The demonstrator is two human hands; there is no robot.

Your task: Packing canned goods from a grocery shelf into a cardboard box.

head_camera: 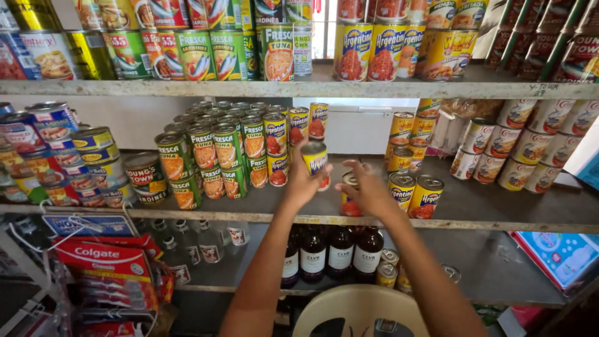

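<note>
Your left hand (304, 181) grips a yellow can (316, 159), lifted just above the middle shelf (486, 209).
Your right hand (368, 187) curls its fingers over a red can (350, 195) standing on that shelf, steadying it. Green cans (212, 156) crowd the shelf's left side; two more yellow cans (415, 193) stand close on the right, so there is little room.

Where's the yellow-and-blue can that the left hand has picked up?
In the head view, near centre, the left hand holds the yellow-and-blue can above the middle shelf, just left of the right hand and right of the green-labelled cans.
</note>
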